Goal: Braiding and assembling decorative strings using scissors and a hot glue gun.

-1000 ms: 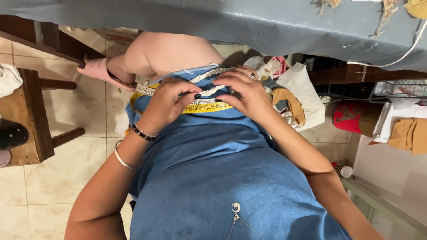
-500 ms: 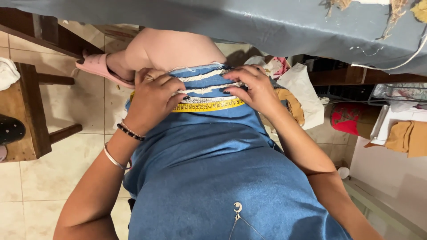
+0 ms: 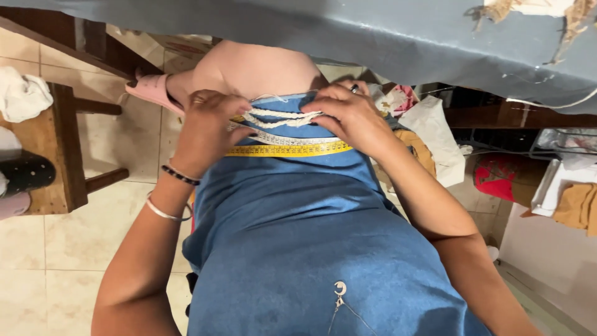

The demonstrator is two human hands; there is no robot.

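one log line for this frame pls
left hand: on white cord | right hand: on white cord | yellow tape measure: across blue dress on lap | wooden stool: left

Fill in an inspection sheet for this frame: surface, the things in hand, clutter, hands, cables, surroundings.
Surface: grey table edge runs across the top, torn at the right end.
Things in hand: white braided cord lies across the hem of a blue garment on the lap; yellow tape measure sits just below it.
Clutter: white bag, red item and tan cloth at the right.
Hands: left hand and right hand press the cord from either side.
Cables: thin white cord hangs off the table.
Surroundings: tiled floor, wooden stool at the left.
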